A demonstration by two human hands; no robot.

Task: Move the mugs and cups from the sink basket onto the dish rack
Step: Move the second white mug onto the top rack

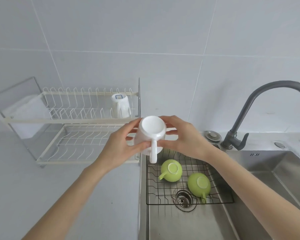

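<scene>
While both hands grip it: white mug [151,134] is upside down, handle toward the camera, above the sink basket [220,201] far-left corner.
Left hand [119,149]: fingers wrapped around the mug's side.
Right hand [184,135]: fingers closed on its other side.
Green cups [171,170] [199,184]: inverted inside the basket.
Dish rack [87,122]: left of the basket, one white mug [120,105] on its top tier.

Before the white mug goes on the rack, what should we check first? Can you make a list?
1. Both hands on the white mug: left hand and right hand wrap its sides. Ok.
2. Mug upside down for draining: base faces up, handle toward the camera. Ok.
3. Free space on the dish rack: only one white cup on the upper tier, lower tier bare. Ok.
4. Mug lifted clear of the sink basket: ok.
5. Cups still waiting: two green cups in the basket. Not ok yet.
6. Mug dry or dripping: cannot tell.
</scene>
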